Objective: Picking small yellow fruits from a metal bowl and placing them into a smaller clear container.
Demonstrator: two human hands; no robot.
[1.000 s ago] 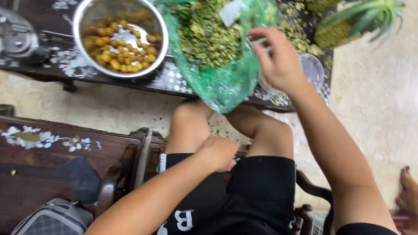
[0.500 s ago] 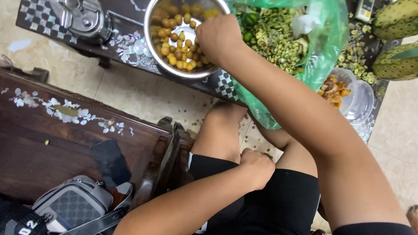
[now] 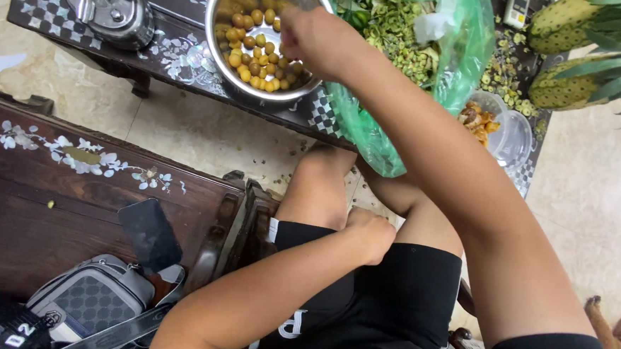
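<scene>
**Reaching Into the Steel Bowl**

Hovering at the top centre of the frame, the right hand (image 3: 318, 43) is curled over the rim of the steel bowl (image 3: 231, 83), fingers bunched downward toward the small yellow-brown fruits (image 3: 251, 50); whether anything is pinched between them I cannot tell. The bowl sits at the near edge of the dark inlaid table (image 3: 54, 21), probably so it stays within arm's reach of the seat.

Just right of it, a green plastic bag (image 3: 470, 42) hangs open over the table edge, filled with greenish peelings, its mouth turned toward the bowl. Further right, a clear dish (image 3: 514, 139) holds orange-brown pieces.

Lower centre, the left hand (image 3: 374, 231) rests as a loose fist on the thigh, holding nothing visible.
</scene>
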